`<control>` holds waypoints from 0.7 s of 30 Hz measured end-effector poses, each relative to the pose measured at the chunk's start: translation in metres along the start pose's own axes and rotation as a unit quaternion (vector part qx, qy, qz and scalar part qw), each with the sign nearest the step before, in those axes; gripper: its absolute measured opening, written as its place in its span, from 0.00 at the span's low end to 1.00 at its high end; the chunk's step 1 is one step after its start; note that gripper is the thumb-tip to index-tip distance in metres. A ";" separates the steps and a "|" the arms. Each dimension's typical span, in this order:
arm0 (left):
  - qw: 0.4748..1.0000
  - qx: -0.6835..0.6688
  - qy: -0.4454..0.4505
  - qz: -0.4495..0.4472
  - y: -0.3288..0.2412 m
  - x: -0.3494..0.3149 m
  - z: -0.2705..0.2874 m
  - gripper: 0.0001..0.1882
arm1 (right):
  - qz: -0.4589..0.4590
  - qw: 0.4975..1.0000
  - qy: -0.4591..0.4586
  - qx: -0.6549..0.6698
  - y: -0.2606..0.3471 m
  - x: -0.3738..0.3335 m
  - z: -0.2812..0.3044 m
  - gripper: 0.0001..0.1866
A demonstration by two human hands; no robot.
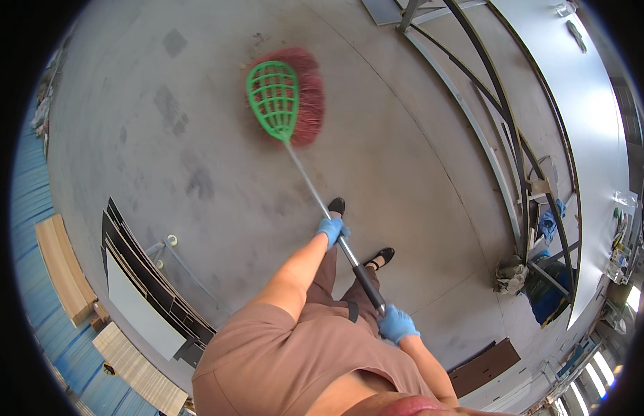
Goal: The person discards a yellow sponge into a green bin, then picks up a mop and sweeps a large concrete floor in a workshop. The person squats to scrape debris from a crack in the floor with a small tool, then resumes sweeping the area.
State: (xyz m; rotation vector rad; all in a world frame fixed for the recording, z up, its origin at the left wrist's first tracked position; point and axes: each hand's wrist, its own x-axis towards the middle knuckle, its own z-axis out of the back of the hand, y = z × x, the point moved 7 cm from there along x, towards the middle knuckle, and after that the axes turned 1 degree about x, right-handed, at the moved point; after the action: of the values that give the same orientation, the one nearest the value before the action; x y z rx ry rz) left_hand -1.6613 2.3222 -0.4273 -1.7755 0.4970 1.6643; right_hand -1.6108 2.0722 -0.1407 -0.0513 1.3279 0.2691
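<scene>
A broom with a green slatted plastic head (273, 100) and red bristles (310, 97) rests on the grey floor in front of me, its bristles smeared by motion. The metal handle (306, 177) runs from the head back toward my body and ends in a black grip (369, 284). My left hand (332, 230), in a blue glove, is wrapped round the middle of the handle. Lower down, my right hand (397, 324), gloved in blue too, closes on the handle's end by my hip. Small crumbs of debris (243, 66) lie beside the bristles.
To the right stands a long white-topped table (592, 104) on a metal frame (474, 118), with bags (510, 275) underneath. Dark and white panels (138, 298) lean on a wheeled rack (171, 241) at the left. Wooden boards (65, 270) lie beyond, over blue slats (31, 208).
</scene>
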 end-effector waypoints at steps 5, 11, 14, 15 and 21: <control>0.990 -0.141 -0.007 0.013 -0.069 0.013 0.054 0.12 | 0.013 1.000 -0.021 0.010 0.062 0.022 0.041 0.14; 0.983 -0.171 0.045 -0.043 -0.104 -0.027 0.011 0.10 | 0.001 0.997 -0.083 -0.001 0.055 -0.013 0.055 0.18; 0.988 -0.128 0.064 -0.059 -0.136 -0.036 -0.031 0.09 | -0.035 0.994 -0.102 0.029 0.045 -0.023 0.075 0.18; 0.989 -0.112 0.069 -0.062 -0.148 -0.037 -0.047 0.09 | -0.045 0.992 -0.101 0.061 0.042 -0.027 0.083 0.19; 0.990 -0.031 0.092 -0.098 -0.242 -0.037 -0.136 0.10 | -0.106 0.983 -0.128 0.082 0.060 -0.021 0.163 0.23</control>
State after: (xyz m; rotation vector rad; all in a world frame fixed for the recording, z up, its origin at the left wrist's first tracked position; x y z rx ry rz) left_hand -1.4043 2.3987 -0.3447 -1.9681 0.3410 1.4031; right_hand -1.4733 2.1579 -0.0734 -0.0171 1.0741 -0.0159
